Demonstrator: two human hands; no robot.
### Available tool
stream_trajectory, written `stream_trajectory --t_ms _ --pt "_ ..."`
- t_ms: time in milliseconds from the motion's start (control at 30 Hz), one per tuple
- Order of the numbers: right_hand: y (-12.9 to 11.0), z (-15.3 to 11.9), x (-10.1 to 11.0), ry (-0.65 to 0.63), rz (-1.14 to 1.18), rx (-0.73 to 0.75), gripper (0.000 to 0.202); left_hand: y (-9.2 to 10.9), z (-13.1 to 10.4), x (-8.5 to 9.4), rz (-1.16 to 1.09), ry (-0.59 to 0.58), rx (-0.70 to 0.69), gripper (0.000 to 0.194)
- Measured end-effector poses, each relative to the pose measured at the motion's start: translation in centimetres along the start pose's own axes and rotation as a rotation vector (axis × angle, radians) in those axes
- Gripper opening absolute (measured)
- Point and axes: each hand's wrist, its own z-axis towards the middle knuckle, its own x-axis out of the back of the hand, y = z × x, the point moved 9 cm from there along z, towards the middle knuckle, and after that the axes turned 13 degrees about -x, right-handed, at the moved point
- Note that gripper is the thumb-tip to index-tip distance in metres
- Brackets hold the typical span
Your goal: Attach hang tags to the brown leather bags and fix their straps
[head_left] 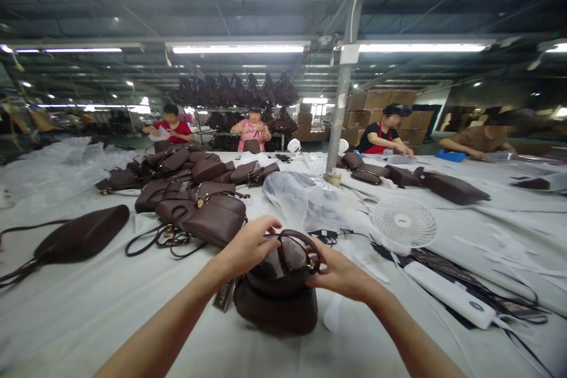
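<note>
A dark brown handbag [277,310] stands upright on the table in front of me, with clear or greyish wrapping visible around its top. My left hand [250,248] is at the upper left of the bag, its thumb and forefinger apart beside the handle [297,235]. On the other side, my right hand [339,271] grips the bag near the handle's right end, thumb against the side. A dark tag [224,294] with gold lettering hangs at the bag's left. Parts of both hands' fingers are hidden behind the bag.
Brown handbags [217,215] are heaped ahead and left; one bag [84,236] lies apart. Plastic wrap [301,198], a white fan [404,224] and a white power bank-like device [449,295] with cables lie rightward. A metal post [339,112] rises behind. Several people work across the table.
</note>
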Motion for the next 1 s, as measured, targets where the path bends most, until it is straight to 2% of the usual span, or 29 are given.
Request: stream_trajectory --t_ms 67,100,167,233,333,433,500,567,700,867,1000 --pt "0.8 -0.5 -0.5 0.013 0.068 0.047 0.053 1.9 -1.0 0.8 0.135 0.124 -0.015 0.007" --pt "1.2 -0.6 -0.8 0.016 0.098 0.051 0.047 3.0 -1.5 0.2 0.162 0.111 -0.047 0.010" --pt "1.8 -0.8 -0.7 0.066 0.154 0.067 0.036 5.3 -2.2 -2.7 0.160 -0.036 -0.170 0.013" --pt "2.3 -1.1 -0.6 0.121 0.228 0.087 0.028 6.6 -2.7 -5.8 0.203 -0.158 -0.264 0.021" --pt "2.9 -1.4 -0.1 0.243 0.332 0.096 0.019 5.9 -2.1 -7.9 0.349 -0.158 -0.213 0.043" --pt "2.9 -1.9 0.4 0.380 0.328 0.092 0.009 4.7 -1.0 -8.8 0.461 -0.179 -0.118 0.028" --pt "2.4 -2.2 0.5 0.426 0.322 0.084 0.009 4.6 -0.4 -9.1 0.512 -0.224 -0.091 0.021" --pt "1.8 -2.4 0.5 0.421 0.365 0.078 0.014 4.8 0.0 -8.9 0.547 -0.226 -0.051 0.019" --pt "0.9 -3.1 0.2 0.431 0.457 0.061 0.018 5.3 0.0 -8.2 0.629 -0.126 0.070 0.015" --pt "2.5 -4.6 -0.6 0.516 0.565 -0.052 0.023 5.2 -1.5 -9.9 0.665 -0.046 0.111 0.018" --pt "3.9 -5.9 -2.2 0.388 0.626 0.014 0.030 4.9 -2.7 -10.7 0.622 0.011 0.089 0.017"
